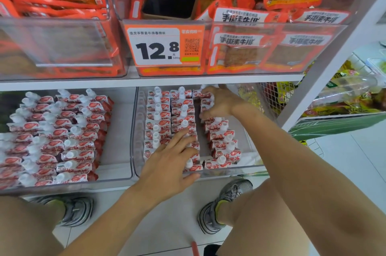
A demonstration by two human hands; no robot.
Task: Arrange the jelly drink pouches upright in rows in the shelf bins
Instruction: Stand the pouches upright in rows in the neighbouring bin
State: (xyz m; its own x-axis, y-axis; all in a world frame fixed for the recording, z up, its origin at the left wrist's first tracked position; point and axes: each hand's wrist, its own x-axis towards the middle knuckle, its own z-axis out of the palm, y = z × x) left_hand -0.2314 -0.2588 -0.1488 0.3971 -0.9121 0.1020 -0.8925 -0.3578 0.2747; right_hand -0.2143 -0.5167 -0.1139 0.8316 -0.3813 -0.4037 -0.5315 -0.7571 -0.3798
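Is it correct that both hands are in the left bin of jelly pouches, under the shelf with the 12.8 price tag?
Not quite. In the head view the left hand and the right hand are in the right bin, not the left bin. It does sit under the shelf with the 12.8 price tag.

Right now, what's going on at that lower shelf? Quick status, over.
Left hand flat on front pouches, right hand pressing the back of the third row. Jelly pouches upright in the right bin. Nothing blocking.
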